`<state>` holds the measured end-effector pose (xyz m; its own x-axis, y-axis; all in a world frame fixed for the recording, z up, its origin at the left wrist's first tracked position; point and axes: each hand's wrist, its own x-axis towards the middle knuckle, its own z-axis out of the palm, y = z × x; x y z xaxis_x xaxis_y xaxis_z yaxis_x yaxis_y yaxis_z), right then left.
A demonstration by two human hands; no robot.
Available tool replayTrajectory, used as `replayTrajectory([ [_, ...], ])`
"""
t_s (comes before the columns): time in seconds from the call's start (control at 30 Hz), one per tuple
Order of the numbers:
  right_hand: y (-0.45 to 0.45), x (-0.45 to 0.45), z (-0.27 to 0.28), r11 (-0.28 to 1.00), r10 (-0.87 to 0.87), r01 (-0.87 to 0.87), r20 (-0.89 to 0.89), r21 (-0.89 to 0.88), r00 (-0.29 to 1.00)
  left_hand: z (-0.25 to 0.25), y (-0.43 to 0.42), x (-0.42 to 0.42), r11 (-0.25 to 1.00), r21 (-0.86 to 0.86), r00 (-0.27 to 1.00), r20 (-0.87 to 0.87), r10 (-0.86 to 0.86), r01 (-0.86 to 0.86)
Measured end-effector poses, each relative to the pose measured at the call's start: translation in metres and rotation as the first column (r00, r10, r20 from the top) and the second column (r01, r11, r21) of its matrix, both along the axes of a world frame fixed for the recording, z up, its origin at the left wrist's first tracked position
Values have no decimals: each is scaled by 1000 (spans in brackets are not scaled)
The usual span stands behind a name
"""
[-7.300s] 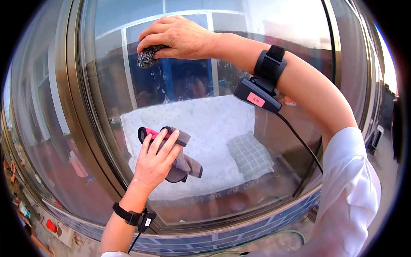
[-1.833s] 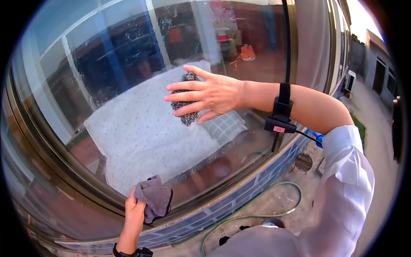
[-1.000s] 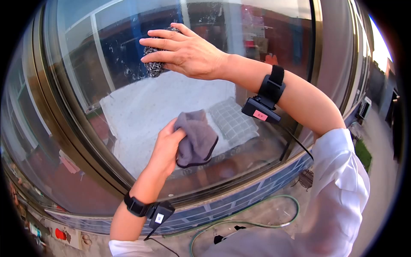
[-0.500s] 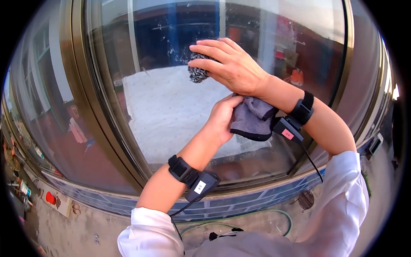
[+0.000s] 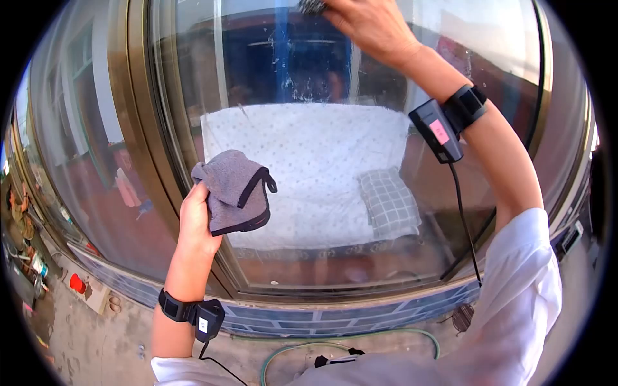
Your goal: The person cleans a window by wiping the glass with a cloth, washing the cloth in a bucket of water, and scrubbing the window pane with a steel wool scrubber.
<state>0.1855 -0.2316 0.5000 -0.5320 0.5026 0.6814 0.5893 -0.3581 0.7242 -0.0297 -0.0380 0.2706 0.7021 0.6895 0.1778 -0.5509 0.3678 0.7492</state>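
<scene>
My left hand is closed round a folded grey cloth with black edging and a small loop. It is in front of the lower left of the window pane, near the brown frame. My right hand reaches up to the top of the view, where the edge cuts off part of it. Beneath its fingers is a black-and-white scouring pad, held at the glass and only partly visible. Whitish specks and streaks mark the pane below the pad.
Behind the glass stand a white-covered sofa and a checked cushion. The brown window frame runs down the left. Below are a blue tiled wall and a green hose on the ground. A red container sits at lower left.
My right hand has moved up the glass with the scouring pad. My left hand has drawn away to the left and down with the cloth, leaving the sofa and cushion more visible.
</scene>
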Motion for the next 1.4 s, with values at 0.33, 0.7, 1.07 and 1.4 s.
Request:
replayTrajectory([
  [0.33,42,-17,12,996,59,-55,63,-69,996,-33,50,-59,981,22,966,-169,194,-193],
  [0.7,35,-13,7,979,-134,128,-22,-160,991,-28,32,-67,989,133,981,-176,83,-60],
  [1.07,6,-14,-71,913,-95,97,24,-396,995,14,17,-27,759,646,990,-35,140,-85],
  [1.4,-8,-30,-163,830,-122,16,-154,-558,981,-19,-22,11,614,726,942,-324,-92,309],
])
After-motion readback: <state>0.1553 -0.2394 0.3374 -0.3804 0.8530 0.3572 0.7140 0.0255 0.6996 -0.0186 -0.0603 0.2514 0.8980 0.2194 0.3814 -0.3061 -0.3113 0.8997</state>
